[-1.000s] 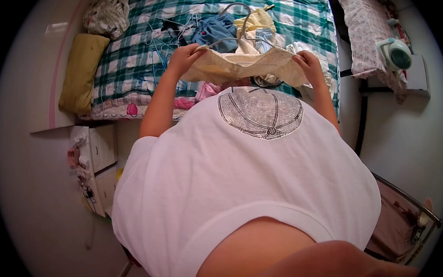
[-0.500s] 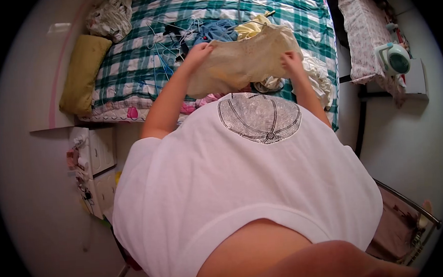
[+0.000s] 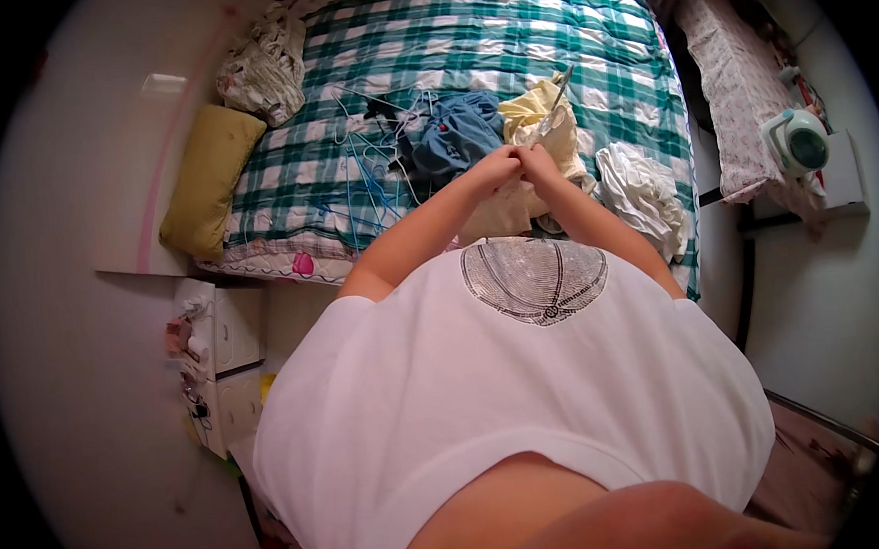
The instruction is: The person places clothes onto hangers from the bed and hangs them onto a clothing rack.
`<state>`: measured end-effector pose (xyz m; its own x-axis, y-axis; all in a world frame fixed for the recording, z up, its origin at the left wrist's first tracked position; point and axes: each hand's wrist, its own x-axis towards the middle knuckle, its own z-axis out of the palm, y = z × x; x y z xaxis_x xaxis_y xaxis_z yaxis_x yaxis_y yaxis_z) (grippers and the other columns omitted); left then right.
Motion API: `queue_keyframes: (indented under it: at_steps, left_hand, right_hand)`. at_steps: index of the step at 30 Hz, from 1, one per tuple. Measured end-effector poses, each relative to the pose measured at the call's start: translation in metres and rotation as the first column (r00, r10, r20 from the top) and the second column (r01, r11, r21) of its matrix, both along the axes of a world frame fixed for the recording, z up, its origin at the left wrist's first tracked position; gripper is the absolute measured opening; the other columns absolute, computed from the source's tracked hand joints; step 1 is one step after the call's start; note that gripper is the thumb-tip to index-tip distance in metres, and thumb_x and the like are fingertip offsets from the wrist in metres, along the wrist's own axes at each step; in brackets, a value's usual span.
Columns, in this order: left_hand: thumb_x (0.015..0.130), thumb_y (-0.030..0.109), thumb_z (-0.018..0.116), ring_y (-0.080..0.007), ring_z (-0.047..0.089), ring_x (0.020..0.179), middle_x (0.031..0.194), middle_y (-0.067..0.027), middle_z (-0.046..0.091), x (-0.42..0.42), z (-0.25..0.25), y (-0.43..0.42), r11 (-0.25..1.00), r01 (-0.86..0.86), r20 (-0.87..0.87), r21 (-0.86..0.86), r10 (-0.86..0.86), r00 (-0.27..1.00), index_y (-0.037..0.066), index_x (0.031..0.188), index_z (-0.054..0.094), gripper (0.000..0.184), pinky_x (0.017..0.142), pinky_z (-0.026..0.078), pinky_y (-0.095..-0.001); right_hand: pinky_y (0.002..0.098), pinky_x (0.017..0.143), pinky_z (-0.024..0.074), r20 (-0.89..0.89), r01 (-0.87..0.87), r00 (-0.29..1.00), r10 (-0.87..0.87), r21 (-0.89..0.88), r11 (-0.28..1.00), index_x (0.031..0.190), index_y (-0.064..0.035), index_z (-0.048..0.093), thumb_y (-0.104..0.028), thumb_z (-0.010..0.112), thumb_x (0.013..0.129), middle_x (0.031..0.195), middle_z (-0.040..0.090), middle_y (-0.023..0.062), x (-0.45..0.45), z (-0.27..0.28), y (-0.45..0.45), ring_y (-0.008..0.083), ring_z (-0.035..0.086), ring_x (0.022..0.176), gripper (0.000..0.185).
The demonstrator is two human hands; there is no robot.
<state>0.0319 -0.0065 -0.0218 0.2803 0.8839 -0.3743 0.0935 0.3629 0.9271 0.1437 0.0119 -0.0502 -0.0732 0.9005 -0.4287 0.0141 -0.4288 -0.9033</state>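
My left hand and my right hand meet over the near part of the bed, both closed on the top of a cream garment. The cloth hangs below my hands, partly hidden by my forearms. A grey hanger shows just beyond my fingers, tilted up to the right; whether it sits inside the garment cannot be made out. Close behind lie a blue garment and a yellow garment.
Several blue and white hangers lie left on the checked quilt. White clothes are heaped on the right. A yellow-green pillow and a bundled cloth lie at the left. A fan stands at the right.
My hands have come together from the garment's two sides, and the spread cloth has gathered below them. The hanger now stands close to my fingers. The view has shifted slightly.
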Motion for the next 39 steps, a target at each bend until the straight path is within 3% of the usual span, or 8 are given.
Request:
queue_keyframes:
  at_steps: [3,6,16,25,28,31,35,39]
  left_hand:
    - [0.077,0.014,0.051,-0.0116,0.049,0.067,0.084,-0.0058,0.054,-0.012,-0.002,0.004,0.992,0.106,-0.047,-0.061,-0.109,0.993,0.003,0.097,0.053,0.023,0.056,0.038,-0.0227]
    - [0.08,0.019,0.054,-0.0132,0.05,0.085,0.093,-0.0057,0.055,-0.024,0.019,-0.005,0.983,0.175,-0.187,-0.048,-0.181,0.966,0.003,0.102,0.054,0.028,0.073,0.041,-0.0255]
    - [0.062,0.039,0.069,-0.0313,0.048,0.102,0.111,-0.0216,0.048,-0.086,-0.028,0.032,0.941,-0.076,-0.516,0.329,0.247,0.82,-0.002,0.113,0.042,0.07,0.085,0.04,-0.0356]
    - [0.069,0.033,0.07,-0.0181,0.048,0.105,0.116,-0.0088,0.049,-0.109,0.042,0.025,0.713,0.278,-0.406,0.644,0.01,0.914,0.008,0.113,0.051,0.054,0.083,0.041,-0.0293]
    - [0.069,0.027,0.07,-0.0148,0.053,0.094,0.102,-0.0068,0.056,-0.111,0.074,0.013,0.849,0.153,-0.276,0.505,-0.009,0.961,0.007,0.103,0.055,0.042,0.075,0.043,-0.0275]
    - [0.071,0.022,0.069,-0.0114,0.055,0.079,0.086,-0.0051,0.06,-0.128,0.077,0.011,0.857,0.252,-0.535,0.449,0.033,0.844,0.006,0.091,0.058,0.028,0.066,0.043,-0.0273]
    - [0.076,0.022,0.062,-0.0183,0.052,0.06,0.068,-0.0068,0.056,-0.118,0.09,-0.004,0.594,0.375,-0.591,0.712,0.22,0.776,0.005,0.081,0.057,0.019,0.056,0.04,-0.0291]
    - [0.078,0.025,0.056,-0.0303,0.052,0.062,0.064,-0.011,0.051,-0.106,0.103,-0.005,0.64,0.409,-0.69,0.651,0.273,0.67,0.008,0.076,0.053,0.018,0.052,0.04,-0.0367]
  right_hand:
    - [0.0306,0.05,0.0458,0.144,-0.198,0.968,0.208,-0.081,0.977,0.091,0.0003,0.054,-0.02,0.053,0.074,0.077,0.056,0.0105,0.018,0.014,0.007,0.0192,0.056,0.067,0.026]
    - [0.0332,0.049,0.0459,0.575,-0.581,0.595,0.562,-0.177,0.795,0.085,-0.0015,0.056,-0.016,0.054,0.075,0.074,0.058,0.0106,0.049,0.026,0.008,0.0194,0.058,0.063,0.018]
    - [0.0382,0.056,0.0422,0.909,-0.636,0.367,0.196,0.091,0.767,0.073,-0.0061,0.059,-0.043,0.056,0.076,0.063,0.057,0.0125,0.116,0.054,-0.022,0.031,0.056,0.062,0.037]
    - [0.0267,0.047,0.0343,0.719,-0.581,0.684,0.124,0.434,0.689,0.074,-0.0031,0.063,-0.021,0.065,0.074,0.051,0.047,0.0054,0.155,0.125,-0.028,0.0106,0.039,0.046,0.018]
    - [0.023,0.047,0.0342,0.636,-0.532,0.76,0.137,0.486,0.694,0.075,-0.0003,0.061,-0.018,0.065,0.076,0.052,0.046,-0.0016,0.166,0.133,-0.024,0.004,0.039,0.051,0.018]
    - [0.0217,0.048,0.0345,0.573,-0.452,0.816,0.082,0.543,0.708,0.078,0.0007,0.061,-0.017,0.064,0.077,0.055,0.049,-0.0037,0.175,0.143,-0.025,0.003,0.04,0.053,0.018]
    - [0.0207,0.05,0.0335,0.514,-0.432,0.845,0.148,0.492,0.756,0.077,0.0006,0.061,-0.016,0.063,0.077,0.059,0.048,-0.0049,0.176,0.146,-0.027,0.0023,0.039,0.057,0.017]
    - [0.0218,0.048,0.0312,0.603,-0.501,0.788,0.123,0.512,0.698,0.075,0.0004,0.058,-0.017,0.063,0.078,0.056,0.045,-0.0042,0.176,0.133,-0.016,0.0035,0.036,0.054,0.018]
